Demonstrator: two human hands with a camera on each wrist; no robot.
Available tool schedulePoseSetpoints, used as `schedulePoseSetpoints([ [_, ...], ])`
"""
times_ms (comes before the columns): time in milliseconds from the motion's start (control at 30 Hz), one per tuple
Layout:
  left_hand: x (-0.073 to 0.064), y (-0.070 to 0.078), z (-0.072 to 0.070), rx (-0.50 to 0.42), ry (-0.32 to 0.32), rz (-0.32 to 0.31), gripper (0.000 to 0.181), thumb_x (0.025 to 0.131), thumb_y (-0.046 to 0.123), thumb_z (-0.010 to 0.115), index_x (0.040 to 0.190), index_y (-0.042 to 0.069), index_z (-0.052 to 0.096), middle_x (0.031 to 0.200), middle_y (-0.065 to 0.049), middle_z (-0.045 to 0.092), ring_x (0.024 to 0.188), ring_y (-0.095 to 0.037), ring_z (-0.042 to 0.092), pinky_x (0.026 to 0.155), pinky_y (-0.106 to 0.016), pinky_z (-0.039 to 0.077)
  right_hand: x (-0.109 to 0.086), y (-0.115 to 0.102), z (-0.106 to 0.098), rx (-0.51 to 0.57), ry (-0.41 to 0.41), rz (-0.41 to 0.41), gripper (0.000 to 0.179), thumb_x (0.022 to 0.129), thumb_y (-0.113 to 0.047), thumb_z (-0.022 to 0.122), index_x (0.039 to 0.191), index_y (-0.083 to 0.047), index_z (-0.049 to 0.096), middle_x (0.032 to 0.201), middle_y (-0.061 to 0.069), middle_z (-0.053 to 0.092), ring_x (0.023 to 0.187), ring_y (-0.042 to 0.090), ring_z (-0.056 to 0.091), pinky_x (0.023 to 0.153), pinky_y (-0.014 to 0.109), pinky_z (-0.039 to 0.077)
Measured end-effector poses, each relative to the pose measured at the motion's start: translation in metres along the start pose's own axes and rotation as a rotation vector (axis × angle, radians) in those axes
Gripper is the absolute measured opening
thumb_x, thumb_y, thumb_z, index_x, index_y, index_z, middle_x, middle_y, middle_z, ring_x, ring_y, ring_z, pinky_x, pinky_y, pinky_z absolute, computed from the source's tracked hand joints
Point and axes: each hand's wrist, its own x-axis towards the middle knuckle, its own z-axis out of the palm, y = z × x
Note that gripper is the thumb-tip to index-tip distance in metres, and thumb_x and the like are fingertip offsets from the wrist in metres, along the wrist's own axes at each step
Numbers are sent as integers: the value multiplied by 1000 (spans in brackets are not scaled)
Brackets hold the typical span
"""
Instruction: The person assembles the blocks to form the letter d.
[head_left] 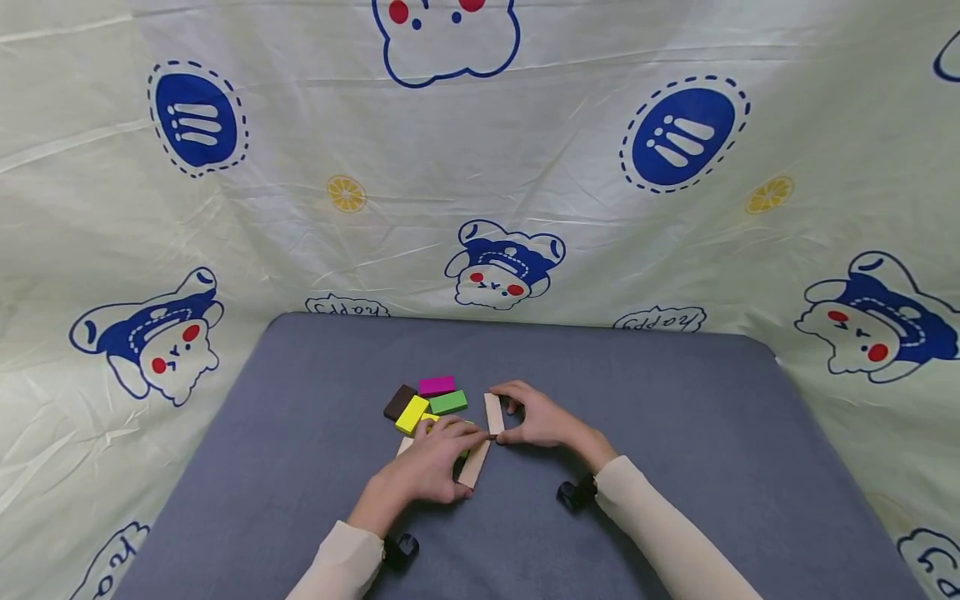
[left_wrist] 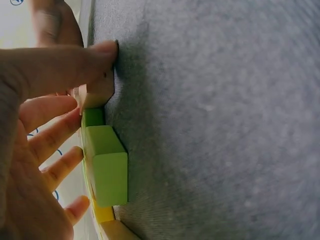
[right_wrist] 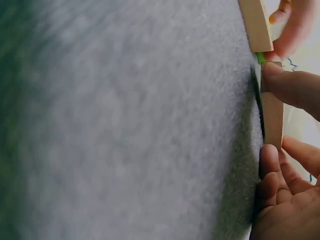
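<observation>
My left hand (head_left: 427,462) spans a plain wooden block (head_left: 474,467), thumb at its near end and index finger toward its far end. Another plain wooden block (head_left: 494,414) is pinched end to end between the thumb and fingers of my right hand (head_left: 546,419). In the right wrist view this held block (right_wrist: 272,120) stands close to the left one (right_wrist: 257,27). Under the spread left fingers, a light green block (left_wrist: 111,175) shows in the left wrist view. The left hand partly hides the blocks beneath it.
Beyond the left hand lie a yellow block (head_left: 412,414), a dark brown block (head_left: 400,402), a magenta block (head_left: 437,386) and a green block (head_left: 447,402), close together. Another wooden block (head_left: 404,445) peeks out at left. Grey cloth (head_left: 660,417) covers the table; a printed curtain (head_left: 570,150) hangs behind.
</observation>
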Motion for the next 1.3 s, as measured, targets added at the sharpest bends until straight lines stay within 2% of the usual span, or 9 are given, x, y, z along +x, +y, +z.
schedulePoseSetpoints([
  [200,0,2,0,10,17,-3,75,79,38,85,147,17,59,145,-3,56,141,-29,41,113,-64,27,-7,1,2,90,62,-3,77,84,-25,85,150,-6,50,135,11,53,101,17,54,81,27,47],
  [400,1,9,2,-99,121,-7,75,75,38,83,143,18,58,141,-4,54,138,-29,40,111,-66,25,-23,1,-2,208,168,15,80,81,-21,88,149,-4,50,133,17,52,101,23,59,78,25,49],
  [533,0,17,2,-163,183,-20,76,72,37,84,141,20,55,141,-3,53,137,-28,40,109,-62,29,-36,-2,-5,223,240,58,83,80,-23,90,151,-7,49,137,15,51,103,24,59,78,26,49],
  [667,-3,28,0,-215,217,-41,82,73,36,84,146,20,51,145,-1,53,138,-24,41,110,-57,33,-53,-5,-12,224,306,87,83,80,-26,90,150,-11,50,137,12,52,106,25,58,81,28,50],
  [800,-3,41,1,-271,238,-25,82,76,36,84,148,18,49,147,0,53,137,-21,44,114,-53,36,-74,-7,-23,225,364,97,79,80,-26,90,147,-13,52,138,12,51,115,32,58,85,30,52],
  [967,3,54,9,-299,228,11,77,77,34,83,145,18,50,147,-1,52,133,-20,45,114,-47,41,-95,-9,-37,220,428,104,80,82,-21,89,150,-12,48,140,15,47,120,39,55,88,33,53],
  [1100,11,63,18,-312,192,13,76,79,32,83,146,18,49,145,-2,51,128,-19,48,109,-39,47,-104,-10,-44,209,462,78,81,83,-17,87,152,-10,46,142,16,45,120,39,52,89,39,53],
  [1300,24,74,35,-315,152,-17,79,79,37,86,147,16,51,143,-1,55,122,-17,53,106,-34,49,-111,-7,-51,217,475,87,85,83,-17,87,154,-8,42,145,14,46,121,33,52,87,26,50],
])
